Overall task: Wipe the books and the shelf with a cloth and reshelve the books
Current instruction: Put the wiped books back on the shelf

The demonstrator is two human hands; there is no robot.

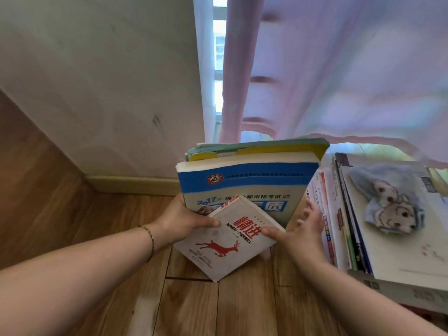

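A white book with a red deer on its cover [225, 248] is tilted in front of me. My left hand [186, 221] grips its left edge, thumb on the cover. My right hand [300, 236] holds its right edge with the thumb on the cover and the fingers spread behind. Behind it stands a thick blue-and-white book [247, 183] with green and yellow books [261, 147] behind that, leaning upright on the wooden floor. A pale blue cloth with puppy pictures [390, 202] lies on a stack of books [388, 251] at the right.
A white wall with a skirting board [135, 184] runs along the left. Pink and white curtains [315, 69] hang behind the books. Wooden floor [218, 309] shows in front of me between my arms.
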